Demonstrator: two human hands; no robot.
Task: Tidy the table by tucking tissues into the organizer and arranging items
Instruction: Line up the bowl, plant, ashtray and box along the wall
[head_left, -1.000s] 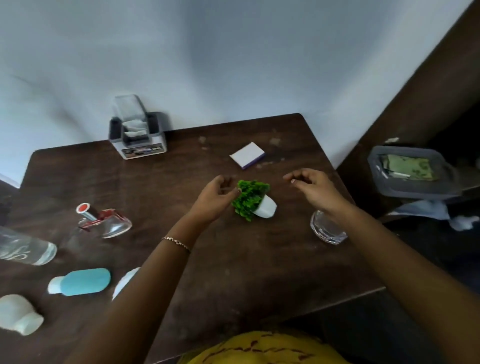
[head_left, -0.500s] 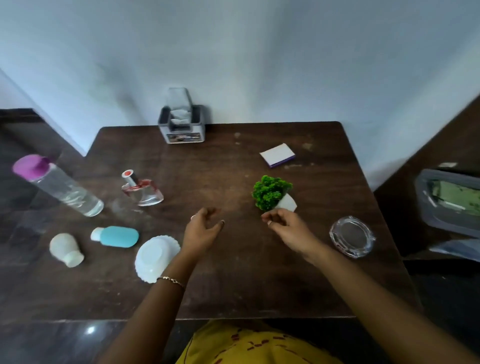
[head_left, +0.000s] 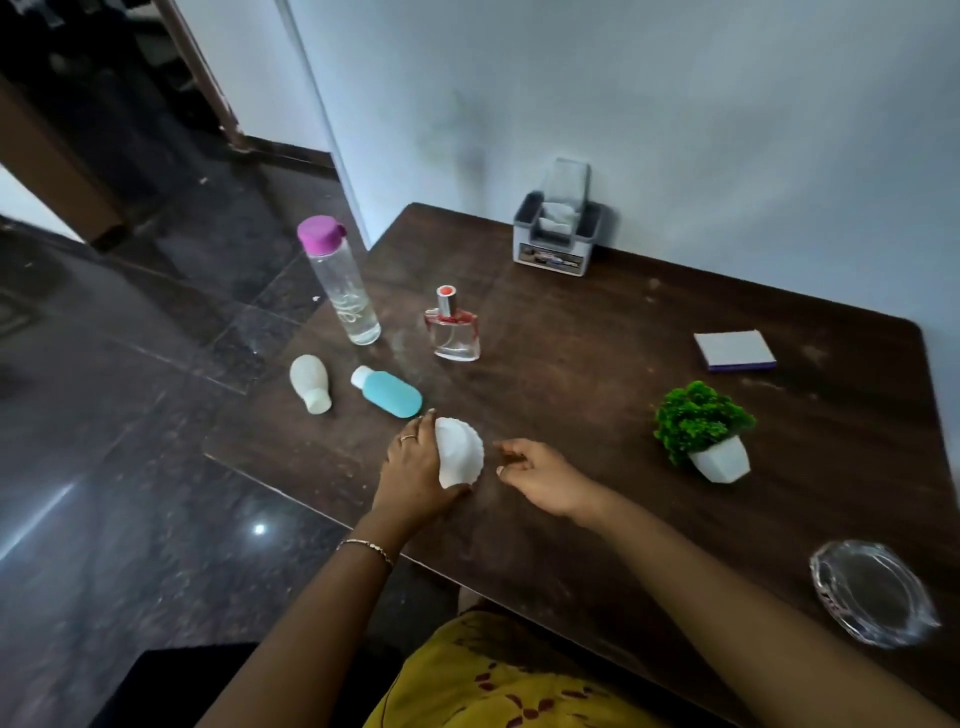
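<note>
My left hand (head_left: 415, 467) grips a small white scalloped bowl (head_left: 460, 460) and tilts it on its edge near the table's left front. My right hand (head_left: 537, 475) hovers just right of the bowl, fingers loosely curled, holding nothing. A grey organizer (head_left: 556, 244) with white tissues (head_left: 558, 215) in it stands at the back against the wall. A small green plant in a white pot (head_left: 701, 431) stands upright to the right of my hands.
On the dark wooden table (head_left: 597, 338): a clear bottle with a purple cap (head_left: 340, 283), a perfume bottle (head_left: 454, 327), a teal bottle (head_left: 389, 392) and a white bottle (head_left: 311, 384) lying down, a white and purple pad (head_left: 735, 351), a glass ashtray (head_left: 872, 592).
The view swung left. My right hand let go of the plant, which now stands upright. My left hand moved to the white bowl and tipped it up.
</note>
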